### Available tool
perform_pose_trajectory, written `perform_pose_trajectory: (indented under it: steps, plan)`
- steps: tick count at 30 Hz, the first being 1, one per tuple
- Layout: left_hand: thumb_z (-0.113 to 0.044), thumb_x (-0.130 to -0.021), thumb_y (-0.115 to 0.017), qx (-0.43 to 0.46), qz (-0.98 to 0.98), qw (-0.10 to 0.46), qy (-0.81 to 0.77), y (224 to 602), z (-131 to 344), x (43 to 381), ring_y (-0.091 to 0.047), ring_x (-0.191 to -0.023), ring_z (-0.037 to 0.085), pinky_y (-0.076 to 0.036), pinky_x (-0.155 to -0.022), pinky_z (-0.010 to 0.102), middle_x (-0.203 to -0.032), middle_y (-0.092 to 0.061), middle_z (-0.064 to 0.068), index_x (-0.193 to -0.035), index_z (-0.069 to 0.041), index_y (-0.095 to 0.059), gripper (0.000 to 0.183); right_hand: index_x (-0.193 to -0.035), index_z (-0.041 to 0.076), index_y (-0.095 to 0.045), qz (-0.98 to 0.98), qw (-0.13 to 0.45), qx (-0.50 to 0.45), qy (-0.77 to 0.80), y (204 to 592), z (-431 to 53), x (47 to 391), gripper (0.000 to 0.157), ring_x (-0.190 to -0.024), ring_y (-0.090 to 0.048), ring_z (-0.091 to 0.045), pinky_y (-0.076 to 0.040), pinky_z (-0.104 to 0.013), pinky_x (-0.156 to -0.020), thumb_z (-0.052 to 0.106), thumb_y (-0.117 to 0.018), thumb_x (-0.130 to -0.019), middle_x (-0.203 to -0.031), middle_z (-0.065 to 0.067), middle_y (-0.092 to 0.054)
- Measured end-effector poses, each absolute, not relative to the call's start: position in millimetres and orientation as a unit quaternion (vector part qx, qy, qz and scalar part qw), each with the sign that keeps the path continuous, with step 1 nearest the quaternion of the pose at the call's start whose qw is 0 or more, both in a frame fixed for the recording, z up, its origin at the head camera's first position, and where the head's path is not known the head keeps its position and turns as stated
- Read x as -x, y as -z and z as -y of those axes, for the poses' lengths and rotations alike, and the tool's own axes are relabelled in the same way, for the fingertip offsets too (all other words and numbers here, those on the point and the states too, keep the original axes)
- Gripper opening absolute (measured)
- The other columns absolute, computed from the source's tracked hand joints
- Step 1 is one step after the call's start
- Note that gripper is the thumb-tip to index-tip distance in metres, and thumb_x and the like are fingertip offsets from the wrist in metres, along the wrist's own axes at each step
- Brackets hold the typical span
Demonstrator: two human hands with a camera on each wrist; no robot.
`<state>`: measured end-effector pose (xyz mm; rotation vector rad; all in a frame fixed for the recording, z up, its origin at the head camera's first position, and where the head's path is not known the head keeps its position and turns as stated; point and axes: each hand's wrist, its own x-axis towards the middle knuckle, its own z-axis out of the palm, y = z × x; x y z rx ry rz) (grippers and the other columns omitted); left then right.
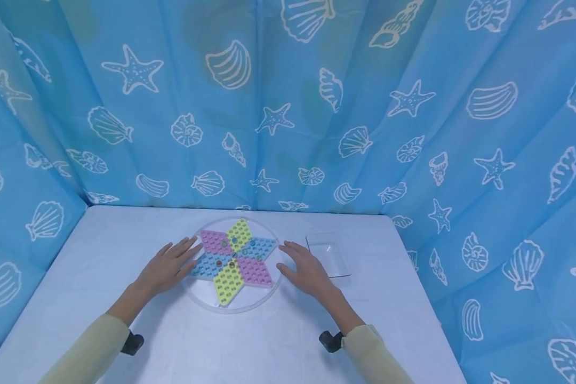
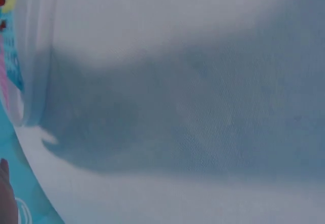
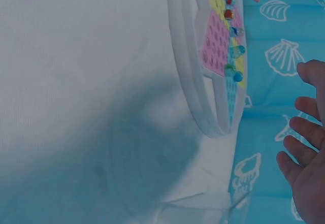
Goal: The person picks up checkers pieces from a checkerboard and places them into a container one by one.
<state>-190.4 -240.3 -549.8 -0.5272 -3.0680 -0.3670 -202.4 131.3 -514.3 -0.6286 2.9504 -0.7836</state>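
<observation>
A round Chinese checkers board with a white rim lies on the table, its star made of pink, yellow and blue sections. Several glass marbles in red, blue and green sit around the middle of the star. My left hand is at the board's left side, palm down, fingers extended; whether it touches the rim I cannot tell. On the opposite side, my right hand is held with relaxed, spread fingers and nothing in it. Just a bit of the left hand shows in the left wrist view.
A clear, shallow rectangular container stands right of the board, partly behind the right hand. The white-covered table reaches back to a blue curtain printed with shells and starfish. Black wrist mounts sit at both cuffs.
</observation>
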Motion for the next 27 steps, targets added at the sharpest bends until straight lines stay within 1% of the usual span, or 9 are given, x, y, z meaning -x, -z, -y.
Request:
perform_pose_trajectory:
  steps: [8, 11, 14, 19, 23, 27]
  plan:
    - [-0.036, -0.105, -0.046, 0.180, 0.975, -0.022, 0.130, 557, 247, 196, -0.025, -0.146, 0.039, -0.017, -0.117, 0.059, -0.159, -0.031, 0.017, -0.154, -0.009, -0.039, 0.056, -0.143, 0.015, -0.055, -0.938, 0.045, 0.192, 0.284, 530, -117, 207, 0.049, -0.140, -0.041, -0.026, -0.036, -0.046, -0.112, 0.034, -0.064, -0.098, -0.149, -0.005, -0.049]
    - [-0.036, -0.105, -0.045, 0.184, 0.975, -0.030, 0.123, 560, 251, 198, -0.025, -0.146, 0.039, -0.017, -0.117, 0.058, -0.160, -0.030, 0.016, -0.154, -0.011, -0.039, 0.055, -0.141, 0.014, -0.057, -0.933, 0.051, 0.193, 0.298, 534, -112, 208, 0.046, -0.139, -0.043, -0.026, -0.036, -0.046, -0.112, 0.030, -0.066, -0.098, -0.147, -0.007, -0.051]
    - [-0.038, -0.105, -0.044, 0.192, 0.975, -0.036, 0.108, 563, 254, 199, -0.024, -0.146, 0.039, -0.018, -0.117, 0.059, -0.160, -0.030, 0.016, -0.155, -0.013, -0.038, 0.056, -0.138, 0.012, -0.058, -0.928, 0.051, 0.193, 0.315, 539, -107, 210, 0.044, -0.133, -0.050, -0.027, -0.043, -0.043, -0.107, 0.026, -0.067, -0.098, -0.144, -0.008, -0.054]
    - [-0.038, -0.106, -0.044, 0.207, 0.974, -0.041, 0.084, 567, 258, 203, -0.023, -0.147, 0.038, -0.015, -0.118, 0.058, -0.160, -0.030, 0.015, -0.155, -0.014, -0.037, 0.056, -0.136, 0.010, -0.059, -0.917, 0.051, 0.181, 0.352, 545, -101, 214, 0.043, -0.117, -0.061, -0.024, -0.053, -0.036, -0.094, 0.019, -0.070, -0.096, -0.134, -0.009, -0.060]
    - [-0.038, -0.106, -0.045, 0.217, 0.972, -0.043, 0.073, 571, 260, 206, -0.023, -0.147, 0.037, -0.014, -0.118, 0.057, -0.160, -0.030, 0.014, -0.155, -0.015, -0.038, 0.055, -0.135, 0.009, -0.060, -0.912, 0.059, 0.173, 0.367, 549, -98, 218, 0.042, -0.112, -0.063, -0.021, -0.054, -0.032, -0.092, 0.016, -0.070, -0.094, -0.129, -0.007, -0.063]
    - [-0.038, -0.106, -0.044, 0.222, 0.971, -0.043, 0.073, 574, 262, 208, -0.022, -0.148, 0.036, -0.013, -0.119, 0.057, -0.161, -0.029, 0.013, -0.155, -0.016, -0.038, 0.054, -0.134, 0.009, -0.061, -0.912, 0.066, 0.166, 0.369, 552, -94, 221, 0.041, -0.111, -0.064, -0.018, -0.054, -0.029, -0.091, 0.015, -0.071, -0.094, -0.127, -0.006, -0.065]
